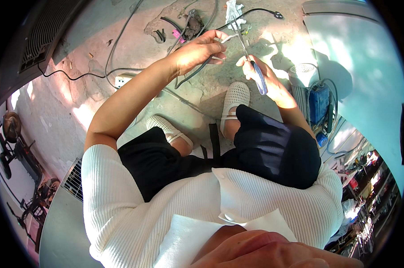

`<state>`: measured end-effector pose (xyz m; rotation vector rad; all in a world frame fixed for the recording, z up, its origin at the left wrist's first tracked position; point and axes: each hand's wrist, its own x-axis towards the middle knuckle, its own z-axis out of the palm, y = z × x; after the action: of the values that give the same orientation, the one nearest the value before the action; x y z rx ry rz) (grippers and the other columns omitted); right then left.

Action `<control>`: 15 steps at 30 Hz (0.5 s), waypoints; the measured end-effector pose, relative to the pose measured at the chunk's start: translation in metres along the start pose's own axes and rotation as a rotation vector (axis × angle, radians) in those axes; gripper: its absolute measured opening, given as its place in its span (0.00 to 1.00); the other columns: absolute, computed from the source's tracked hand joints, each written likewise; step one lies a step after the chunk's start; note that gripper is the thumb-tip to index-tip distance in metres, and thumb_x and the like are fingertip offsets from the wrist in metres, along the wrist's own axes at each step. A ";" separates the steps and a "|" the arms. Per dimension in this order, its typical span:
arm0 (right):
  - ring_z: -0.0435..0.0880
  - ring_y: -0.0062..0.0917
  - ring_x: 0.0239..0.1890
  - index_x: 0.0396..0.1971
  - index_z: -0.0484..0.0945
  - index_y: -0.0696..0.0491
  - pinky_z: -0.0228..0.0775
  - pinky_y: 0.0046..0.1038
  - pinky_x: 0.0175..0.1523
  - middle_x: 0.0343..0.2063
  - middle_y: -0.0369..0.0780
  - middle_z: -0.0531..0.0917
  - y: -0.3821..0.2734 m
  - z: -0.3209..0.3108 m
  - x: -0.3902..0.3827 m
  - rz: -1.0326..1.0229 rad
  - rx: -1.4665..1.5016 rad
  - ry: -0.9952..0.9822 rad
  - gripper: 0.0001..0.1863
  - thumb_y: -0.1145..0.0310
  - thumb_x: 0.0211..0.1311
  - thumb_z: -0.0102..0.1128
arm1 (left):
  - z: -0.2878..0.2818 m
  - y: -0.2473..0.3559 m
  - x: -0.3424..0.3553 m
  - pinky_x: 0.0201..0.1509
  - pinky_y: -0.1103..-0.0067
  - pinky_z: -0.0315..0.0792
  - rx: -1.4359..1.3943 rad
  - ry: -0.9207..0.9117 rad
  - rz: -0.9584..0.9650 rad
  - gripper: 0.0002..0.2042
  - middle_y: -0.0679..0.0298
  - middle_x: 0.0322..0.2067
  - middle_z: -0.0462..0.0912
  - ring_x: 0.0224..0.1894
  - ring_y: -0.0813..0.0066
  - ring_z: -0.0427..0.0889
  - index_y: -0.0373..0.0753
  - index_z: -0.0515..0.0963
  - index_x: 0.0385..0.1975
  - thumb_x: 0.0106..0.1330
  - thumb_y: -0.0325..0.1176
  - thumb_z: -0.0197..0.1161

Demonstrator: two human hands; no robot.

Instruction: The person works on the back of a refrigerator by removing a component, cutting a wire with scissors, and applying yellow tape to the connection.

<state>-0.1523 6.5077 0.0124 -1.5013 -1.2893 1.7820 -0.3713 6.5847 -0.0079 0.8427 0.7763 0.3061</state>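
Observation:
My left hand [196, 52] is closed round a grey cable [194, 73], whose loop hangs below the fingers. From its fingertips a pale cable end [229, 38] points right, toward the blades of a pair of scissors [242, 42]. My right hand [265, 77] grips the scissors by their blue handles, with the blades directed away from me. Whether the blades touch the cable end, I cannot tell. Just beyond them, a crumpled white piece of paper or plastic [234, 10] lies on the concrete floor.
A white socket block [122, 81] and a trailing cable lie left of my forearm. Farther off are a black plug [278, 15], a dark clump [194, 23] and a pink piece [178, 35]. A blue box [319, 103] stands at right, by a pale blue panel [362, 67]. My shoes [237, 94] flank the middle.

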 end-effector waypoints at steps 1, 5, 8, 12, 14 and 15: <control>0.63 0.15 0.27 0.32 0.71 0.53 0.59 0.20 0.34 0.22 0.30 0.66 0.001 0.002 -0.001 -0.003 -0.077 0.034 0.21 0.48 0.61 0.56 | 0.002 0.000 0.002 0.45 0.84 0.71 0.040 0.050 0.024 0.14 0.73 0.34 0.69 0.34 0.87 0.70 0.45 0.70 0.47 0.67 0.44 0.56; 0.64 0.16 0.25 0.29 0.70 0.54 0.60 0.21 0.33 0.21 0.31 0.67 0.013 0.005 -0.002 -0.023 -0.236 0.163 0.20 0.53 0.56 0.64 | 0.002 0.001 0.005 0.33 0.87 0.63 0.078 0.157 0.088 0.15 0.77 0.27 0.68 0.27 0.89 0.63 0.47 0.72 0.39 0.64 0.50 0.59; 0.66 0.16 0.26 0.26 0.68 0.55 0.62 0.20 0.34 0.22 0.32 0.71 0.030 -0.005 0.000 -0.039 -0.203 0.203 0.19 0.56 0.56 0.66 | -0.001 0.009 0.004 0.28 0.88 0.55 0.037 0.247 0.181 0.12 0.80 0.24 0.66 0.24 0.90 0.58 0.48 0.74 0.38 0.65 0.48 0.59; 0.78 0.19 0.35 0.28 0.64 0.54 0.69 0.20 0.42 0.32 0.41 0.81 0.009 -0.004 0.004 -0.286 0.115 0.439 0.15 0.75 0.54 0.66 | -0.002 0.014 -0.001 0.32 0.88 0.58 0.163 0.285 0.196 0.11 0.80 0.26 0.70 0.27 0.91 0.62 0.46 0.76 0.39 0.66 0.44 0.58; 0.79 0.21 0.36 0.28 0.61 0.52 0.70 0.21 0.43 0.36 0.44 0.82 0.004 -0.010 0.013 -0.373 0.060 0.419 0.18 0.79 0.52 0.65 | 0.000 0.006 -0.001 0.38 0.88 0.61 0.222 0.260 0.208 0.11 0.79 0.29 0.72 0.31 0.90 0.66 0.43 0.76 0.40 0.66 0.43 0.58; 0.80 0.21 0.35 0.28 0.60 0.52 0.70 0.21 0.42 0.36 0.43 0.82 -0.002 -0.009 0.017 -0.445 0.003 0.431 0.19 0.79 0.52 0.66 | 0.002 0.003 -0.001 0.41 0.87 0.63 0.253 0.246 0.212 0.11 0.78 0.30 0.73 0.34 0.89 0.68 0.42 0.76 0.41 0.66 0.42 0.59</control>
<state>-0.1491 6.5258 0.0067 -1.3635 -1.2675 1.1072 -0.3704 6.5852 -0.0042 1.1431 0.9695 0.5139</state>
